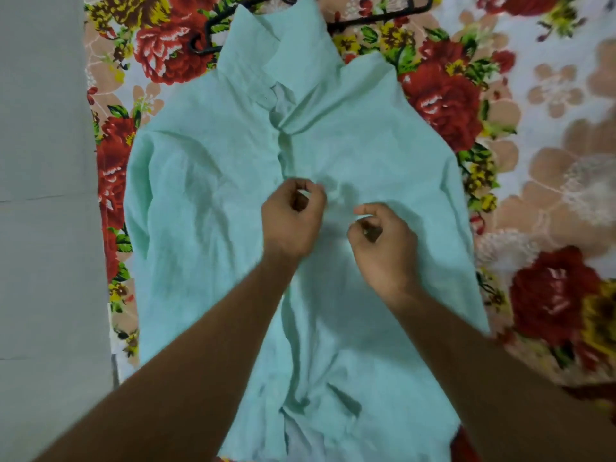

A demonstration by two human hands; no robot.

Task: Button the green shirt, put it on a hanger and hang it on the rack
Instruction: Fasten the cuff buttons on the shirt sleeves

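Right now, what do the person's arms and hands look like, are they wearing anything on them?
Both are bare: the left hand and right hand show no gloves, watch or bracelet, and both forearms are uncovered to the frame's edge, with no sleeve in view.

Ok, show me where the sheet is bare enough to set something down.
Widest bare patch: floral sheet right of the green shirt. Only a thin strip left, between shirt and sheet edge. Crowded near the collar, where the black hanger lies.
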